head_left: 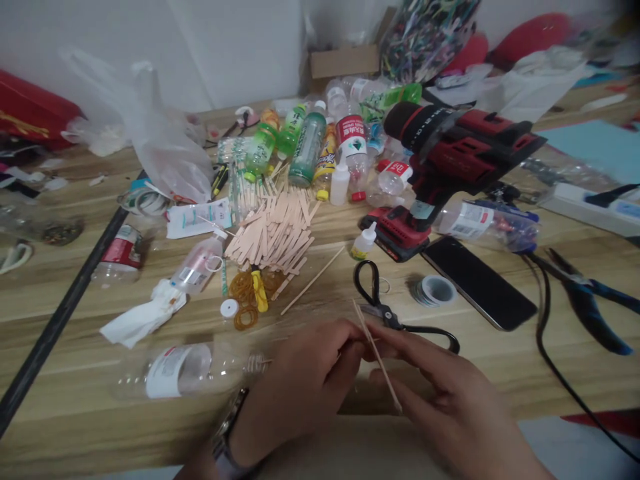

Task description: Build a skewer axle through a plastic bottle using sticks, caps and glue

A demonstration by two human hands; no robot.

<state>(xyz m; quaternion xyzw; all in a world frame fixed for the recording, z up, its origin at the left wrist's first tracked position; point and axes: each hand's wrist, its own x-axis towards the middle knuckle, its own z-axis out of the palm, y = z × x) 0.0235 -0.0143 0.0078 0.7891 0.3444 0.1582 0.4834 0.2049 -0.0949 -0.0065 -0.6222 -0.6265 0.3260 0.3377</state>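
A thin wooden stick [379, 358] slants between my two hands at the front of the table. My left hand [300, 380], with a watch on the wrist, is closed, its thumb and index finger pinched at the stick's left side. From the right, my right hand [450, 393] grips the same stick, with index fingertip and thumb against it. The exact contact is partly hidden by the fingers. Just beyond the hands lie black-handled scissors [386, 313]. A clear plastic bottle [215, 367] lies on its side, its threaded neck next to my left hand.
Flat wooden sticks [273, 230] are heaped mid-table, near rubber bands [245, 317] and several drink bottles [307, 150]. A red-black cordless drill [450, 153] stands behind a small glue bottle [364, 241]. Rightward are a solder-like spool [435, 291], a phone [480, 283] and pliers [587, 300].
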